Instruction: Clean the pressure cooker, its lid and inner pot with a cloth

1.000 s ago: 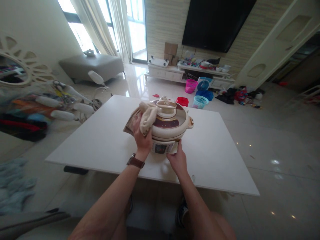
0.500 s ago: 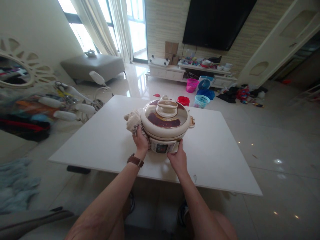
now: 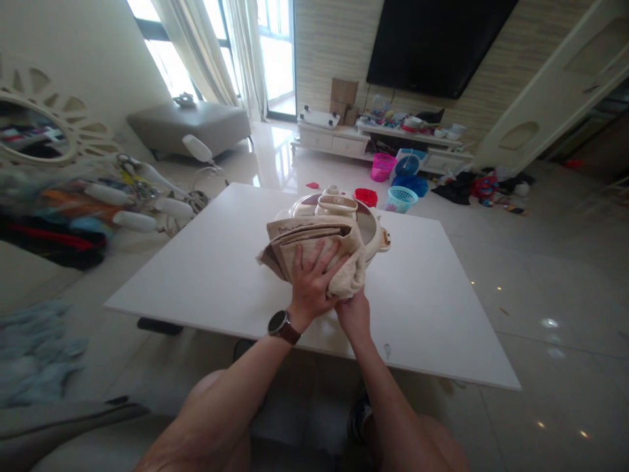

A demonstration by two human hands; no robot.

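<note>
A cream electric cooker (image 3: 373, 226) with a brown-patterned lid stands on the white table (image 3: 206, 262). My left hand (image 3: 310, 283) presses a folded beige cloth (image 3: 307, 246) against the cooker's front, fingers spread over the cloth. A watch sits on that wrist. My right hand (image 3: 352, 313) is just below the cloth at the cooker's front; its fingers are hidden under the cloth. The cloth covers the cooker's control panel and most of its near side.
A rack with white handles and scissors (image 3: 142, 203) stands left of the table. Behind are a grey ottoman (image 3: 196, 124), a TV stand (image 3: 383, 141), pink and blue baskets (image 3: 393, 180) on the floor, and a wall TV (image 3: 432, 39).
My left hand has moved the cloth from the cooker's left side across to its front. The right hand stays at the front base, now hidden under the cloth.
</note>
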